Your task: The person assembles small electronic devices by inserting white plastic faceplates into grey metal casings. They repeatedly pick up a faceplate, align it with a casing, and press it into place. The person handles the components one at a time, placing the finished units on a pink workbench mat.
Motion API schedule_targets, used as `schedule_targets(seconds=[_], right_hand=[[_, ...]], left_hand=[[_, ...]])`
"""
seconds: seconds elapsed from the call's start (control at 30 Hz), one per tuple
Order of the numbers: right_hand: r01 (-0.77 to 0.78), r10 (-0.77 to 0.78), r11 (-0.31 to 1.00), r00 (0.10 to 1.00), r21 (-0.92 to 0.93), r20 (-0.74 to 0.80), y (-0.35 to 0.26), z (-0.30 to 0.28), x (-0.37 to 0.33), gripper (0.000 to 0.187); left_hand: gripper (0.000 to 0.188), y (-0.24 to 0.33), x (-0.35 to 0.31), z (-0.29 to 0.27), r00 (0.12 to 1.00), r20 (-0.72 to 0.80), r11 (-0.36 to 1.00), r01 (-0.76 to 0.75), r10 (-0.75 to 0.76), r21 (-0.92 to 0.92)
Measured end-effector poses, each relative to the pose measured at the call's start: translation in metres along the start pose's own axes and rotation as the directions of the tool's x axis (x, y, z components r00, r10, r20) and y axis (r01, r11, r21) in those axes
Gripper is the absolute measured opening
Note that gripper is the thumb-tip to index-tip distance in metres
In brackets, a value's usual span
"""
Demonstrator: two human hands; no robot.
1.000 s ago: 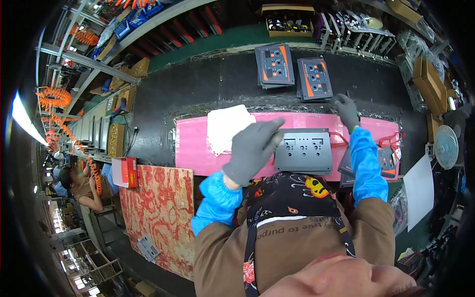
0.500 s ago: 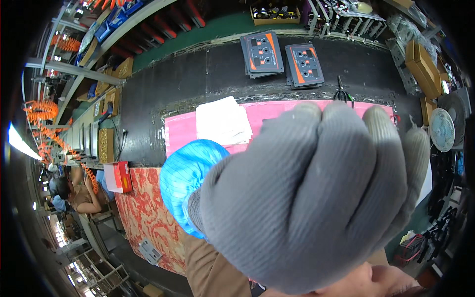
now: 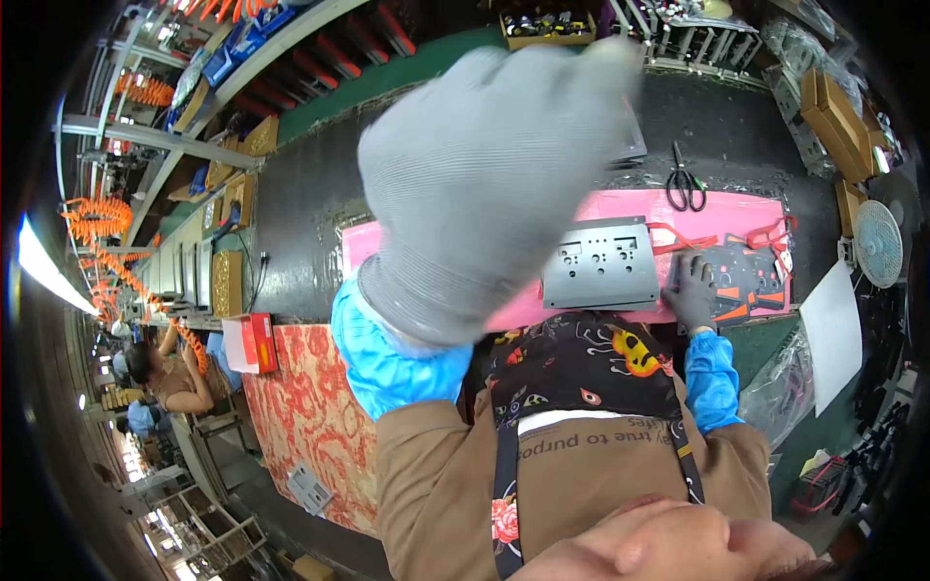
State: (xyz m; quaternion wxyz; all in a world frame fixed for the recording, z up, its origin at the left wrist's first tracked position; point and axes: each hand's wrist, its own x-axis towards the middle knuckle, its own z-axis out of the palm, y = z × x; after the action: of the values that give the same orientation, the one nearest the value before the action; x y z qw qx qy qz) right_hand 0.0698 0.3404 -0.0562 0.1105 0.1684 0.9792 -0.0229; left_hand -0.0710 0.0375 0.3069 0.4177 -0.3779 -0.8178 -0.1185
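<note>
My left hand (image 3: 484, 184), in a grey knitted glove, fills the upper middle of the view close to the camera. Its fingers are blurred and mostly turned out of sight, so what it holds, if anything, is hidden. A grey metal panel (image 3: 601, 269) with round and rectangular cutouts lies on the pink mat (image 3: 523, 308). Beside its right edge my right hand (image 3: 692, 293), also gloved, rests with fingers spread. Black-and-orange flat panels (image 3: 748, 279) lie just right of that hand. Red strips (image 3: 686, 240) run over the mat above them.
Black-handled scissors (image 3: 686, 186) lie beyond the mat on the dark table (image 3: 310, 194). A white sheet (image 3: 833, 329) and a fan (image 3: 880, 247) are at the right. At the left, a red box (image 3: 254, 344) stands near patterned red cloth (image 3: 310, 416); another person (image 3: 179, 373) sits farther off.
My left hand has moved up and left, uncovering the grey panel, my right hand and the black-and-orange panels. It now covers the white stack and most of the far panel stacks.
</note>
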Motion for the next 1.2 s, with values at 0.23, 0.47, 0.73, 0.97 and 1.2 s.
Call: schedule_targets(seconds=[0.23,0.47,0.73,0.97,1.2], right_hand=[[0.268,-0.262,0.953,0.963,-0.143,0.058,0.038,0.024,0.002,0.076],[0.329,-0.365,0.912,0.924,-0.243,-0.117,0.052,0.065,-0.004,0.047],[0.238,-0.218,0.971,0.877,-0.008,-0.427,0.079,-0.021,-0.016,0.050],[0.307,-0.250,0.946,0.498,-0.100,-0.830,0.023,-0.148,-0.050,0.048],[0.663,-0.190,0.692,0.548,0.285,-0.814,-0.063,-0.170,-0.053,0.045]], left_hand=[[0.035,0.008,-0.101,0.060,0.825,0.526,0.956,0.283,-0.205,-0.073],[0.034,0.075,-0.196,0.110,0.647,0.761,0.819,0.412,0.047,-0.400],[0.031,0.083,-0.188,0.110,0.704,0.709,0.697,0.490,0.038,-0.524],[0.032,0.114,-0.139,0.107,0.542,0.839,-0.016,0.840,0.057,-0.542],[0.039,0.123,-0.126,0.115,0.535,0.844,-0.466,0.760,0.049,-0.454]])
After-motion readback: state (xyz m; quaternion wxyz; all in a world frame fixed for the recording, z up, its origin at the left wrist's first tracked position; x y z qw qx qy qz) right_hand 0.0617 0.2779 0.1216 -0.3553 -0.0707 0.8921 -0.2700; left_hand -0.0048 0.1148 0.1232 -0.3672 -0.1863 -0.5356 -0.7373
